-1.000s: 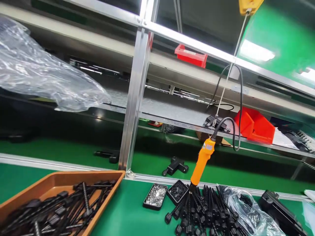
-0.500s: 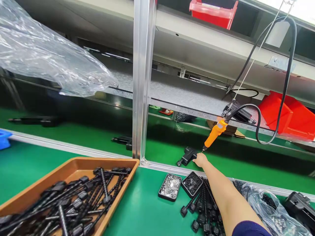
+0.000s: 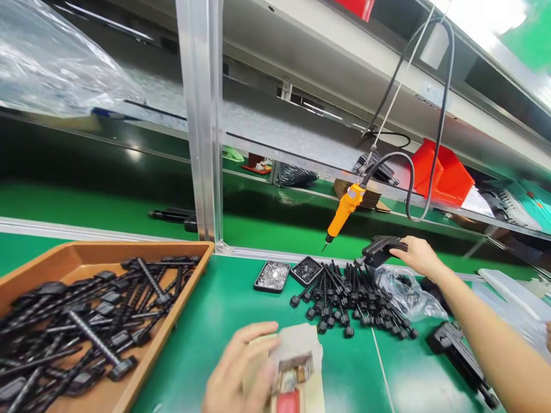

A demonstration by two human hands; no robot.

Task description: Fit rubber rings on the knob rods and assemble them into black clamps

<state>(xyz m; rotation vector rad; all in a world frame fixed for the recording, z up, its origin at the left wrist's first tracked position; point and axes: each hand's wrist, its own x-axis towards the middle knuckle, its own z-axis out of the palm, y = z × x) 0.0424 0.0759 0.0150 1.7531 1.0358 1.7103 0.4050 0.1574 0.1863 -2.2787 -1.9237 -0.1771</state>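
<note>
My right hand (image 3: 415, 253), at the end of the stretched right arm, is closed on a black plastic housing (image 3: 381, 250), held just above the rear rail behind a plastic bag. My left hand (image 3: 245, 367) is low in the middle, smeared by motion. Its fingers lie at the left side of a pale beige block (image 3: 316, 378) with a red part (image 3: 288, 401) in its recess; whether they grip it I cannot tell. Beyond the block lies a heap of black rods with knobs (image 3: 340, 292). An orange electric screwdriver (image 3: 343, 212) hangs left of my right hand, apart from it.
At left, an orange-brown tray (image 3: 172, 310) holds many black threaded rods. Two small black boxes (image 3: 272, 276) of tiny parts stand by the upright metal post (image 3: 206, 143). A clear plastic bag (image 3: 408, 295) and another black housing (image 3: 462, 358) lie right. Red bins (image 3: 443, 175) sit on the shelf.
My right hand has moved right, carrying the black housing away from below the screwdriver. My left hand and the beige block have come into view. The view has shifted right and down.
</note>
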